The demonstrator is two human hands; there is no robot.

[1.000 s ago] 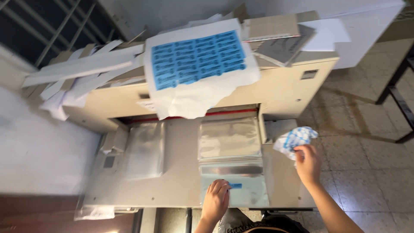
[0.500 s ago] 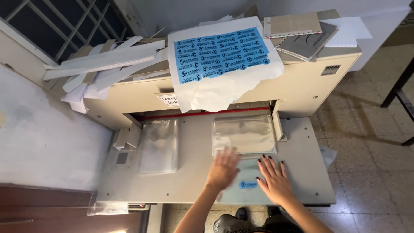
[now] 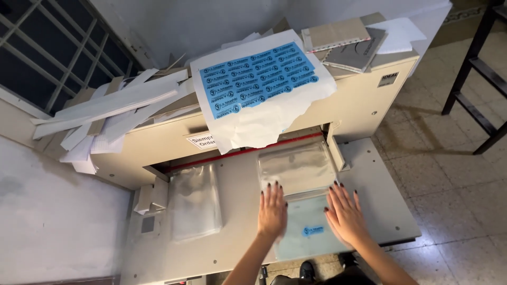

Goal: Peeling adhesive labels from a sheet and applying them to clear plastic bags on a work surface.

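Note:
Both my hands lie flat, fingers spread, on a stack of clear plastic bags [image 3: 297, 169] on the bed of a beige paper cutter [image 3: 369, 174]. My left hand [image 3: 273, 209] presses the stack's left side. My right hand [image 3: 345, 212] presses its right side. Between them shows a sheet with a small blue label [image 3: 312, 231]. The far end of the stack reaches under the cutter's red line [image 3: 237, 153].
A second pile of clear bags [image 3: 194, 207] lies on the bed's left. A white sheet of blue labels [image 3: 259, 79] hangs over the cutter's top, with paper strips [image 3: 113, 105] at left and notebooks [image 3: 348, 45] at right. A dark metal frame [image 3: 475, 79] stands on the tiled floor.
My right hand let go of the crumpled blue and white paper it held beside the cutter and came down onto the stack. My left hand slid forward onto the stack as well.

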